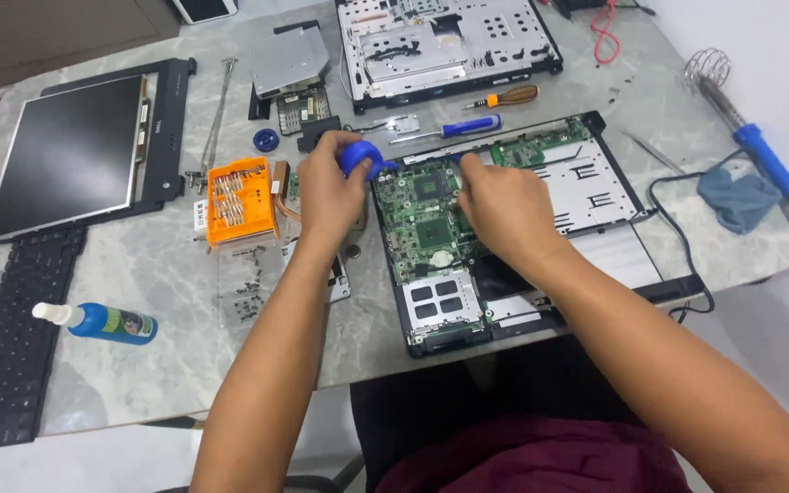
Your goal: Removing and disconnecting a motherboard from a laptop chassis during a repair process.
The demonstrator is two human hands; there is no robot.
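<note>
A blue tool (361, 157) is gripped in the left hand (332, 187), the fingers curled round it, just over the upper left corner of the green board (424, 215). The right hand (504, 205) is laid on the right part of the board, fingers bent and pressed together, their tips down by the board's upper edge; whether anything is pinched there cannot be told. The board is seated in an opened laptop base (595, 183), which lies on a marble table (166, 301).

Left of the board an orange bit case (237, 201) is seen, and beyond it a black-framed screen (75, 151). A keyboard (11, 338) is placed well to the lower left of the board, with a blue bottle (102, 322) beside it. Above the board two screwdrivers are laid, one blue-handled (468, 126), one orange-handled (509, 96), and beyond them a second chassis (445, 46). A drive (289, 59) lies to the board's upper left. Far right of the board a blue-handled soldering iron (764, 160) and a grey-blue cloth (737, 196) are found, with a black cable (678, 228) looped between them and the base.
</note>
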